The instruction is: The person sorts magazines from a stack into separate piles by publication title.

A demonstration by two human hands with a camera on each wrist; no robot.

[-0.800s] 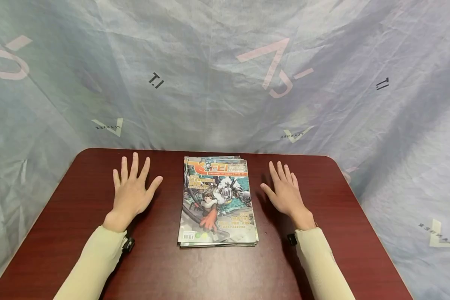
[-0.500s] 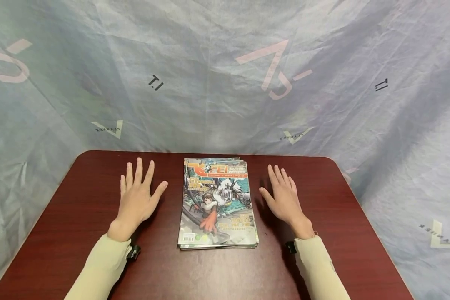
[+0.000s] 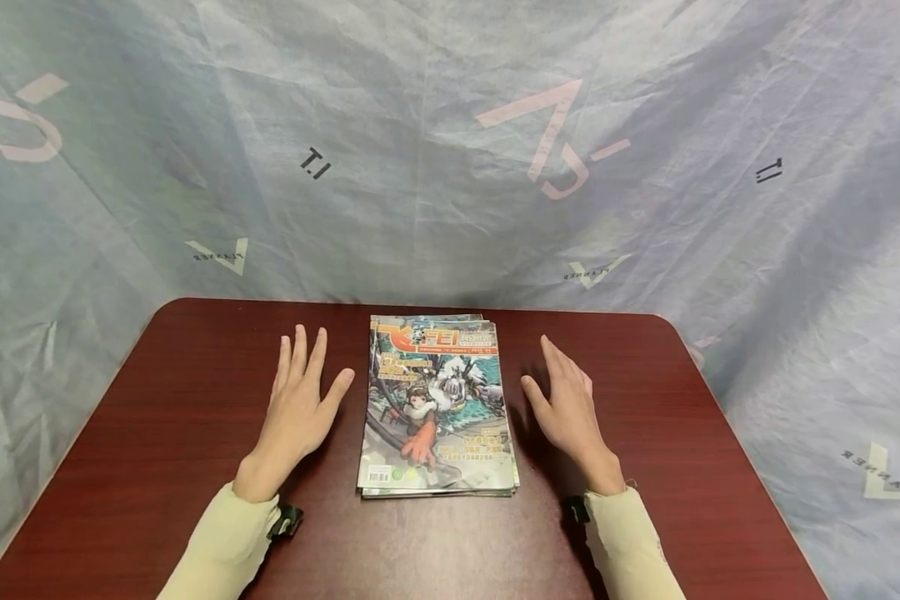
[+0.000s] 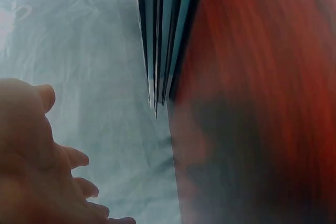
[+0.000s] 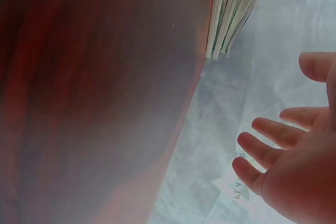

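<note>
A stack of several magazines [image 3: 438, 408] lies near the middle of the table, its top cover showing a figure with a red glove. Left of it, my left hand [image 3: 297, 417] is held with fingers straight and thumb spread toward the stack, touching nothing. On the other side, my right hand [image 3: 570, 408] has straight fingers and its thumb pointing at the stack's right edge, with a gap between. In the left wrist view the magazines' spines [image 4: 165, 35] stand out above the left fingers. The right wrist view shows the page edges [image 5: 228, 14] beyond the right hand.
The dark red wooden table [image 3: 435, 550] has rounded far corners. Behind it and at both sides hangs a grey printed cloth [image 3: 420, 167]. Both wrists carry small black cameras below cream sleeves [image 3: 221, 542].
My left hand has moved right, closer to the magazines, and turned more on edge. My right hand has also turned more on edge, its fingers closer together. The magazines have stayed put.
</note>
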